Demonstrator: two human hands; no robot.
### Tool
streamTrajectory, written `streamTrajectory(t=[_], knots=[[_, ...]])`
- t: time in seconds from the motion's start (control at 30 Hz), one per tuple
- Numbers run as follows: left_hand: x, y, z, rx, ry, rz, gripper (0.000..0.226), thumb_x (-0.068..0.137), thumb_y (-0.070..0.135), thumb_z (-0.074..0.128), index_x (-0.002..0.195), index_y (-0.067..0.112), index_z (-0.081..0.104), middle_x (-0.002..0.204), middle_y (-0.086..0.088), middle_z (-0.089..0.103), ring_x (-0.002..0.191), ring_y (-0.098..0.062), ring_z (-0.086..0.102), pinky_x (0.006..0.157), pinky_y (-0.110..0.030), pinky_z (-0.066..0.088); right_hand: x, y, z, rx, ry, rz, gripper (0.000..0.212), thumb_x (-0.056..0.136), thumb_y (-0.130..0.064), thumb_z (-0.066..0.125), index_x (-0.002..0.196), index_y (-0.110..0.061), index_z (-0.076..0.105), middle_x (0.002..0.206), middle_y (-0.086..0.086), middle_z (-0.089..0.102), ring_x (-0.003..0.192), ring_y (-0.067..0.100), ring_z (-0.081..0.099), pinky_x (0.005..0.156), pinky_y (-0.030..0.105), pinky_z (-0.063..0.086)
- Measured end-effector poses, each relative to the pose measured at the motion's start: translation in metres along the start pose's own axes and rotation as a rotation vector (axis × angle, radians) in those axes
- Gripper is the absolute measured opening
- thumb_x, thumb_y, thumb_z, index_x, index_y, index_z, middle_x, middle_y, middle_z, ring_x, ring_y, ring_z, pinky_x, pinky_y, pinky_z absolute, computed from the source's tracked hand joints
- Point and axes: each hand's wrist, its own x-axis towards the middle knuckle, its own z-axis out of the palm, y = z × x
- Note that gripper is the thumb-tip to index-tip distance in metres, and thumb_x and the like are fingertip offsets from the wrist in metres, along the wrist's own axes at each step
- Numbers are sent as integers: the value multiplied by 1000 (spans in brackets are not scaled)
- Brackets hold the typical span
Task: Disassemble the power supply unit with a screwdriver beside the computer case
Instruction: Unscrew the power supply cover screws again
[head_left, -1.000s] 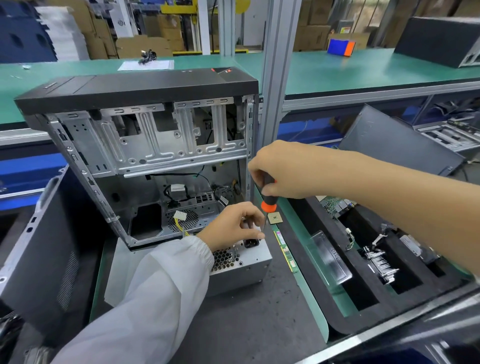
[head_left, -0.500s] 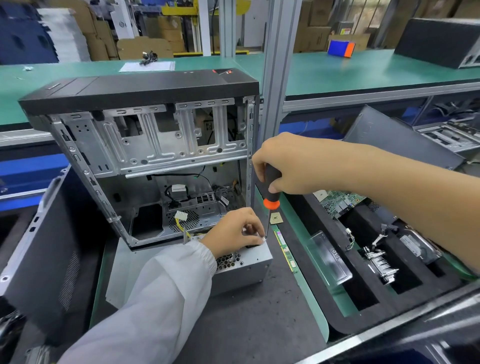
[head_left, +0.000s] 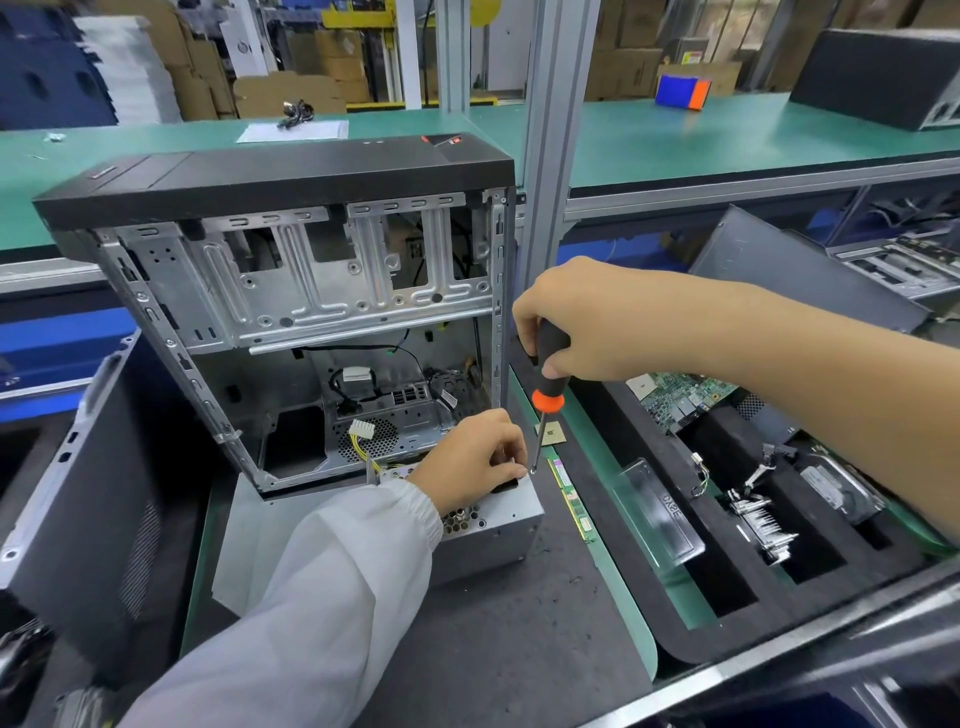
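Note:
A grey metal power supply unit (head_left: 488, 535) lies on the dark mat in front of the open computer case (head_left: 291, 312). My left hand (head_left: 472, 460) rests on its top near the right corner, fingers curled round the upper edge by the black socket. My right hand (head_left: 576, 322) grips the black and orange screwdriver (head_left: 548, 387) upright. Its tip sits at the unit's top right corner, right next to my left fingers. Yellow wires with a white plug (head_left: 362, 431) run from the unit into the case.
A memory stick (head_left: 571, 499) and a small chip (head_left: 551, 434) lie just right of the unit. A black foam tray (head_left: 675, 582) holds a circuit board (head_left: 680, 397), a heatsink and a drive. A removed side panel (head_left: 88, 499) leans at the left. An aluminium post (head_left: 550, 156) rises behind the case.
My right hand has risen and drawn back slightly with the screwdriver, whose tip stays at the unit's corner. My left hand has stayed on the unit's top.

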Motion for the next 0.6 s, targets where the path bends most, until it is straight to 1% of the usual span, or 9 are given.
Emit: streamTrajectory(t=[0.07,0.2,0.23,0.27,0.33,0.37,0.43,0.5,0.6], knots=[[-2,0,-1,-41,5,-2,1,88,13,70,89,12,70,92,6,53,70,-3,51,69,-16,41,0,1,0,8,6,2,15,88,-15,64,103,-18,65,95,-3,51,86,21,55,56,21,40],[-7,-2,-2,-176,-38,21,23,82,13,76,104,8,69,96,0,61,72,-6,57,69,-14,45,1,2,-2,5,33,1,14,88,-15,64,102,-18,66,89,-7,52,75,14,51,52,20,36],[-8,-1,-1,-207,-31,8,21,81,14,78,100,10,70,94,0,63,71,-5,58,69,-15,46,1,2,-3,4,43,-3,14,88,-16,64,101,-18,66,84,-10,49,71,10,48,52,19,35],[-8,-1,-1,-239,-7,-5,13,81,14,78,91,15,71,92,0,65,70,-4,58,69,-16,46,2,2,-4,8,53,-7,14,88,-16,64,101,-18,66,82,-12,46,69,8,45,52,17,35],[-8,-3,2,-287,75,-28,18,81,10,77,76,25,69,89,-2,69,75,-8,63,72,-18,49,3,3,-6,20,66,-18,15,88,-17,65,102,-18,66,82,-10,46,71,10,45,54,16,37],[-9,-3,3,-303,112,-43,18,81,8,77,74,24,70,86,-2,71,78,-11,65,74,-20,50,3,2,-7,25,70,-26,15,88,-18,65,103,-18,67,84,-9,48,74,12,47,54,15,36],[-13,-5,1,-321,177,-71,11,81,7,77,76,16,74,80,-3,71,71,-8,64,72,-22,51,4,2,-8,26,74,-33,14,88,-20,66,102,-18,66,86,-7,51,81,17,50,54,17,36],[-20,-11,-7,-314,234,-111,10,80,6,77,78,15,75,75,0,70,60,-2,61,65,-17,49,7,1,-8,34,84,-33,13,89,-24,66,100,-18,63,81,-10,48,83,19,50,55,22,35],[-40,-27,-28,-260,322,-186,11,81,9,77,84,19,75,76,6,71,62,-4,63,64,-14,49,12,-4,-6,72,124,-27,16,90,-31,64,98,-18,59,77,-12,41,83,21,51,62,28,38]])
